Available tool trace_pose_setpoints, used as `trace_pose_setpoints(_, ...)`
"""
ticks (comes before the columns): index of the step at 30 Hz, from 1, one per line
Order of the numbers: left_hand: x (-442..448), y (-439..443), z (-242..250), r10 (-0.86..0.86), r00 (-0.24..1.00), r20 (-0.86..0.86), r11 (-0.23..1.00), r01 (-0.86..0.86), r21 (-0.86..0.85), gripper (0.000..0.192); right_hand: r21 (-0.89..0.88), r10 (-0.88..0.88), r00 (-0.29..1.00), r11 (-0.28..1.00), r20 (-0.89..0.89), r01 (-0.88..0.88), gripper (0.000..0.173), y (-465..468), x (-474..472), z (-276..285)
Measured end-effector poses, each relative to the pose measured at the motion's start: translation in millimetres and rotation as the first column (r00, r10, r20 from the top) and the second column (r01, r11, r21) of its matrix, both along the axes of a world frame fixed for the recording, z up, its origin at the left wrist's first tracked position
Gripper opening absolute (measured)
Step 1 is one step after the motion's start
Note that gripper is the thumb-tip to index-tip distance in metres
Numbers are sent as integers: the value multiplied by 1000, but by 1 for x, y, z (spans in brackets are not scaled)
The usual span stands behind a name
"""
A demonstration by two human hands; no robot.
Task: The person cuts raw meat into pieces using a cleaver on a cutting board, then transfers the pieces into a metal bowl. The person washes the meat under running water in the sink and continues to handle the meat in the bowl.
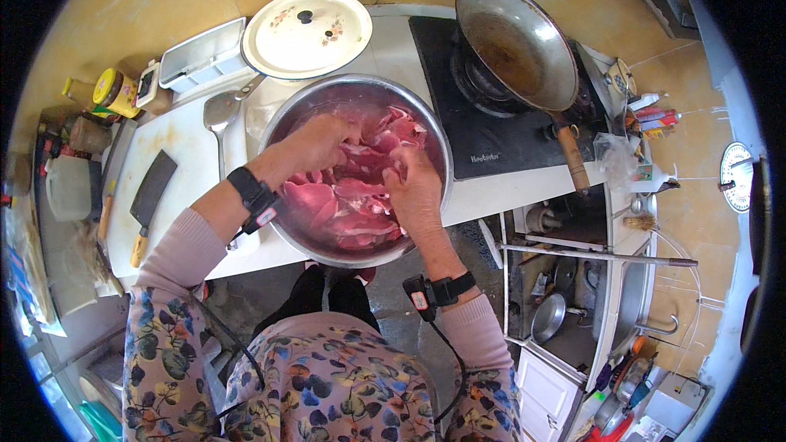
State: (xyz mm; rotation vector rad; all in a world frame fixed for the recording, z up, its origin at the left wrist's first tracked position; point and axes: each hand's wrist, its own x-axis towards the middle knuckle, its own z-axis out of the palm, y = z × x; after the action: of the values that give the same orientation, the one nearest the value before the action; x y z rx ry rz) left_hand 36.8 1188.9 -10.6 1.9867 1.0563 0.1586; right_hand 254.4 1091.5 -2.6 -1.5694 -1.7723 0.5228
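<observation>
A wide stainless steel basin [447,178] stands in front of me at the counter's edge, holding several pieces of raw red meat [310,202] in reddish liquid. Both of my hands are inside it. My left hand [325,142] has its fingers curled around meat near the basin's middle, the fingertips partly hidden. Facing it from the right, my right hand [416,187] grips the edge of a piece of meat [365,162] between thumb and fingers. Pale streaks of fat show on some pieces. Each wrist wears a black strap with a small device.
On the white cutting board [184,135] at left lie a cleaver [153,187] and a steel spatula [221,112]. A long knife [116,162] lies along its left edge. Behind the basin is an enamel lid [307,37]. A wok [519,43] sits on the black cooktop [491,147], its handle pointing towards me.
</observation>
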Motion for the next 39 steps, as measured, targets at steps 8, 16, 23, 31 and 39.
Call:
trace_pose_setpoints(8,6,-31,33,-92,988,124,837,9,547,21,213,66,877,959,477,-188,36,14,-10,31)
trace_pose_setpoints(16,10,-46,26,-61,974,216,907,-37,420,26,-7,168,795,979,582,-202,32,13,-25,29)
trace_pose_setpoints(23,-4,-30,12,-166,986,-29,948,168,271,49,-58,252,847,965,468,-255,32,11,-26,21)
trace_pose_setpoints(31,-7,-22,-7,-190,980,68,964,173,200,42,-199,334,842,941,423,-273,25,14,-22,12)
trace_pose_setpoints(39,0,-26,-25,-143,987,72,972,127,198,38,-207,315,829,947,462,-245,26,13,-22,8)
